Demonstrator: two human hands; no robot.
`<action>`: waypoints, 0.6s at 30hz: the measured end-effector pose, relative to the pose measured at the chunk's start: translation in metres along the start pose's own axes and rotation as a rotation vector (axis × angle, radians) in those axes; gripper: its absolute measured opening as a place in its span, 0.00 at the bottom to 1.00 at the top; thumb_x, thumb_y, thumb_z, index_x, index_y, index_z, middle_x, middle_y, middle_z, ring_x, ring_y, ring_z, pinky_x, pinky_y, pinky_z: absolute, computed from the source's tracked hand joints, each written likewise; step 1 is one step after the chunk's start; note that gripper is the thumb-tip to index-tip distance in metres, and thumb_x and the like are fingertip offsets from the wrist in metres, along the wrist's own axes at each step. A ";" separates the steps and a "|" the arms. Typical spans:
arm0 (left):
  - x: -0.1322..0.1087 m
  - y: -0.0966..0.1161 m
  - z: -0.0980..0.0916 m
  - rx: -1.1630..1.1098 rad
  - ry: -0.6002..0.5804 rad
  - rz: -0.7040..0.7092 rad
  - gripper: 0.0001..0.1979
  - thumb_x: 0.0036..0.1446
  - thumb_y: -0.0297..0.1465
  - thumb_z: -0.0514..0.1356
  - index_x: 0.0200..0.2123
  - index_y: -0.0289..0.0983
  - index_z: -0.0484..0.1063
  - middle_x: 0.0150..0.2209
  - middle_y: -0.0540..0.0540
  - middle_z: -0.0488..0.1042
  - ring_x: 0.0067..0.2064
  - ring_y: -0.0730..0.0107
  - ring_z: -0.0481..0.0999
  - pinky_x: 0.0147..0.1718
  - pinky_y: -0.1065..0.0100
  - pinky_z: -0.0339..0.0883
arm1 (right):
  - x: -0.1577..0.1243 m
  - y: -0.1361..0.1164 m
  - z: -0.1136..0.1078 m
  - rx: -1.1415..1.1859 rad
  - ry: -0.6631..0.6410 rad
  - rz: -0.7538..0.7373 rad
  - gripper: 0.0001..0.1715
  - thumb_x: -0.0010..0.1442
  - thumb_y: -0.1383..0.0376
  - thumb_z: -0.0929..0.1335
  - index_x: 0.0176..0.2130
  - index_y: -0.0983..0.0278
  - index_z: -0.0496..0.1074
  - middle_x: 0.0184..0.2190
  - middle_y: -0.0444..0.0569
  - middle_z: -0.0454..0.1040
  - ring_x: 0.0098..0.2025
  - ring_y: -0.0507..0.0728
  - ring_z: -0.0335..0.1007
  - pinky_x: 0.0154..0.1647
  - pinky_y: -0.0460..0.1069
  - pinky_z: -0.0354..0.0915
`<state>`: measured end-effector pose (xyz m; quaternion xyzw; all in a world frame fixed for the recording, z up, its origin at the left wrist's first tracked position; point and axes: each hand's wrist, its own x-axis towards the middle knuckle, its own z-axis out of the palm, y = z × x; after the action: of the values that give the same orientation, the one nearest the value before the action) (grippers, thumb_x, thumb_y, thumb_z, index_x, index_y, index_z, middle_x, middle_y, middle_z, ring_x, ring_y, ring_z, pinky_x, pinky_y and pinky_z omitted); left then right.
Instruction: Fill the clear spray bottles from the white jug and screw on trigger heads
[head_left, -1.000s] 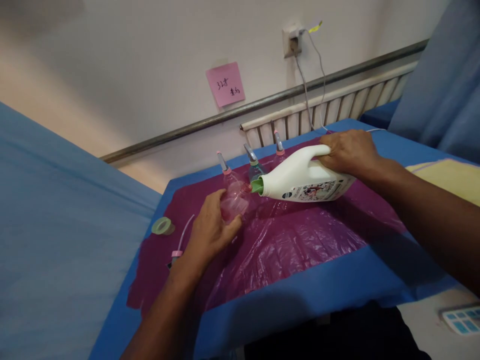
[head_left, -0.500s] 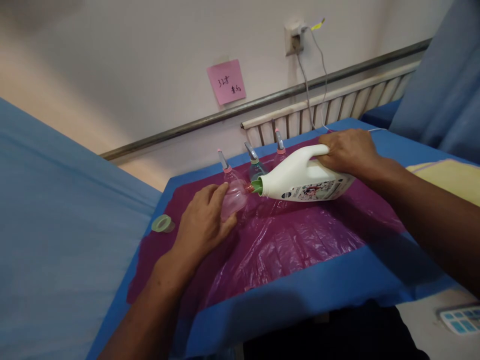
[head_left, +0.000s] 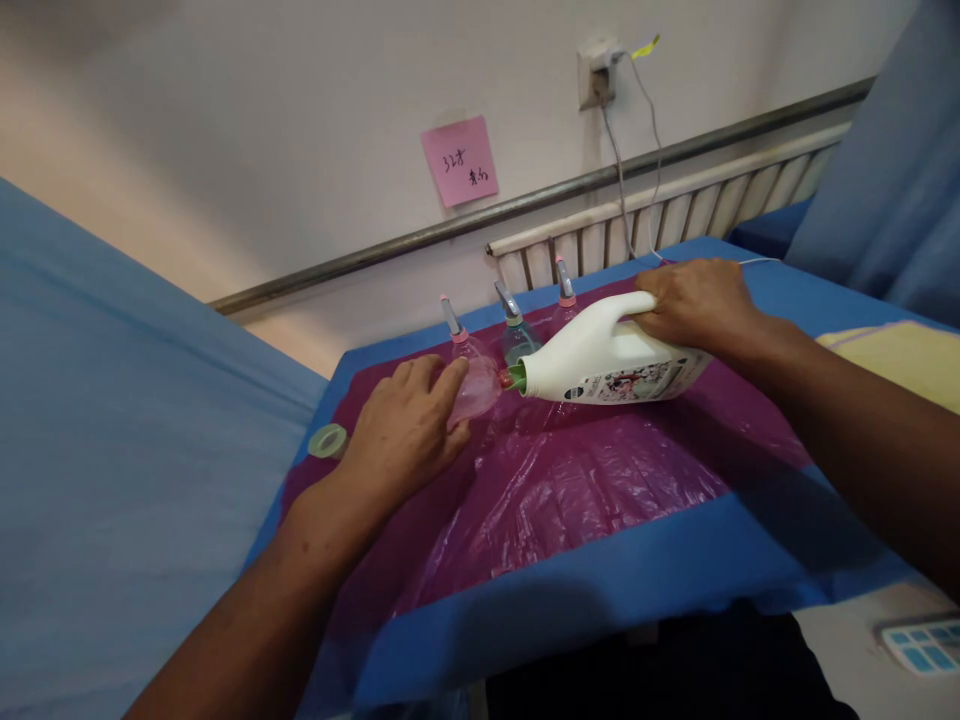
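Note:
My right hand (head_left: 694,305) grips the handle of a white plastic jug (head_left: 577,350), tilted nearly on its side with its mouth to the left. The green spout (head_left: 516,377) in that mouth meets a small reddish opening on the side of a clear, rounded bottle (head_left: 476,388) with a pink collar. Beside this bottle, my left hand (head_left: 405,425) is open, thumb and index finger apart at its left side; I cannot tell whether they touch it. A teal bottle (head_left: 519,345) and another pink-collared bottle (head_left: 566,312) stand behind the jug.
A pale green cap (head_left: 328,441) sits left of my left hand. Purple plastic sheeting (head_left: 585,480) covers part of the blue table (head_left: 660,545). Yellow cloth (head_left: 892,355) lies at the right. Blue curtains (head_left: 127,450) hang at both sides; cables run from the wall socket (head_left: 598,75).
My left hand has shifted slightly left and loosened around the clear bottle, with its fingers farther from it. The jug stays tilted against the bottle's opening; the view has moved a little.

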<state>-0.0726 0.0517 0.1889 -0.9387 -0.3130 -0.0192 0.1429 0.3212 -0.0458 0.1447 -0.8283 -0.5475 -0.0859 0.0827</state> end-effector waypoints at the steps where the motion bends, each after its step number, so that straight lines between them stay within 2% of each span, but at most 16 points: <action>1: 0.001 0.001 -0.002 0.006 -0.008 0.003 0.36 0.67 0.33 0.70 0.76 0.40 0.71 0.70 0.28 0.78 0.69 0.30 0.79 0.69 0.36 0.75 | 0.000 0.000 0.000 -0.004 -0.001 -0.001 0.28 0.74 0.39 0.68 0.54 0.52 0.88 0.48 0.58 0.88 0.48 0.73 0.81 0.45 0.58 0.62; 4: 0.004 0.002 -0.007 0.029 -0.019 0.010 0.35 0.66 0.32 0.70 0.75 0.40 0.72 0.71 0.28 0.77 0.69 0.30 0.78 0.68 0.36 0.76 | 0.000 0.000 -0.001 -0.025 -0.013 -0.002 0.29 0.75 0.39 0.67 0.54 0.53 0.87 0.48 0.58 0.89 0.46 0.70 0.80 0.43 0.56 0.57; 8: 0.007 0.004 -0.011 0.089 -0.044 0.033 0.35 0.67 0.32 0.69 0.76 0.37 0.71 0.71 0.27 0.76 0.68 0.30 0.78 0.66 0.38 0.78 | -0.001 -0.002 -0.002 -0.046 -0.004 -0.004 0.31 0.76 0.40 0.66 0.54 0.59 0.86 0.49 0.62 0.89 0.43 0.66 0.77 0.40 0.56 0.49; 10: 0.009 0.005 -0.014 0.108 -0.044 0.035 0.35 0.67 0.32 0.70 0.76 0.38 0.71 0.71 0.27 0.76 0.67 0.31 0.78 0.65 0.38 0.78 | -0.002 -0.003 -0.003 -0.048 0.003 -0.005 0.32 0.75 0.40 0.66 0.53 0.59 0.86 0.50 0.62 0.89 0.43 0.66 0.76 0.39 0.56 0.46; 13: 0.012 0.006 -0.018 0.123 -0.053 0.036 0.36 0.67 0.32 0.70 0.76 0.41 0.70 0.70 0.30 0.77 0.67 0.32 0.79 0.65 0.39 0.78 | -0.003 -0.004 -0.005 -0.043 -0.013 -0.003 0.32 0.75 0.40 0.66 0.54 0.59 0.86 0.50 0.63 0.89 0.43 0.66 0.77 0.39 0.57 0.47; 15: 0.013 0.006 -0.020 0.137 -0.076 0.042 0.36 0.68 0.32 0.69 0.76 0.40 0.70 0.70 0.29 0.77 0.67 0.32 0.79 0.65 0.38 0.78 | -0.002 -0.004 -0.006 -0.050 -0.024 -0.002 0.32 0.76 0.41 0.65 0.54 0.59 0.86 0.50 0.64 0.89 0.44 0.67 0.78 0.40 0.57 0.48; 18: 0.015 0.004 -0.019 0.138 -0.079 0.053 0.36 0.67 0.33 0.69 0.77 0.40 0.69 0.70 0.29 0.77 0.67 0.31 0.78 0.66 0.38 0.76 | -0.002 -0.004 -0.006 -0.075 -0.018 -0.001 0.31 0.76 0.40 0.65 0.54 0.56 0.86 0.49 0.61 0.89 0.45 0.69 0.79 0.40 0.57 0.52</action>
<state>-0.0571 0.0514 0.2083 -0.9346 -0.2941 0.0432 0.1953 0.3165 -0.0469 0.1499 -0.8312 -0.5451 -0.0990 0.0466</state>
